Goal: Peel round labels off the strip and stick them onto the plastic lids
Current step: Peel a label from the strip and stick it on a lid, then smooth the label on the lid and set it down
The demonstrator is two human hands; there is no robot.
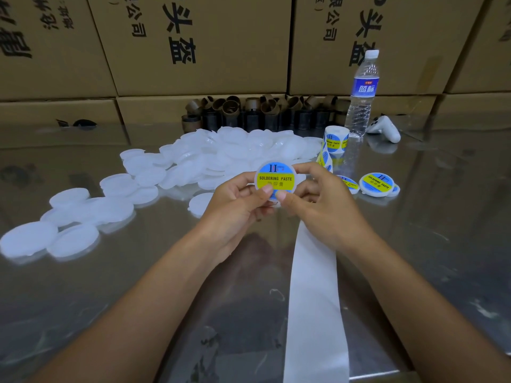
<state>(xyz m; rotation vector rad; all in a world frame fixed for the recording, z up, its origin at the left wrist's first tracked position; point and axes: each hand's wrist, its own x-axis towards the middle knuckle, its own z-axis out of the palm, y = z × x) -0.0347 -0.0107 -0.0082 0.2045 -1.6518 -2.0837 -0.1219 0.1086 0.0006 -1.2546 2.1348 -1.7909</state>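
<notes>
Both hands hold one lid (297, 174) up over the table (110, 299), face toward the person. A round blue and yellow label (275, 180) reading SOLDERING PASTE covers nearly all of the lid's face, leaving a thin white rim.

The left hand (237, 201) pinches the lid from its left side. The left thumb (266, 189) presses on the label's lower edge and the other fingers curl behind the lid. The right hand (322, 203) pinches it from the right. The right thumb (282, 195) lies beside the left one on the lower edge, their tips almost touching, and a forefinger hooks over the upper right rim. The rest of that hand's fingers are behind the lid and I cannot tell how they lie.

Below the lid, a bare white strip (315, 286) runs from under the right hand toward the person. Beyond the lid and to its right stands the roll (335, 139), with labels showing. A pile (221, 153) of plain lids spreads behind the lid and away to its left. A few labelled lids (377, 183) lie flat to its right.

Farther back and right of the lid stand a bottle (362, 92) and a white controller (385, 128). Brown tubes (262, 111) line up behind the pile against stacked boxes (193, 45).
</notes>
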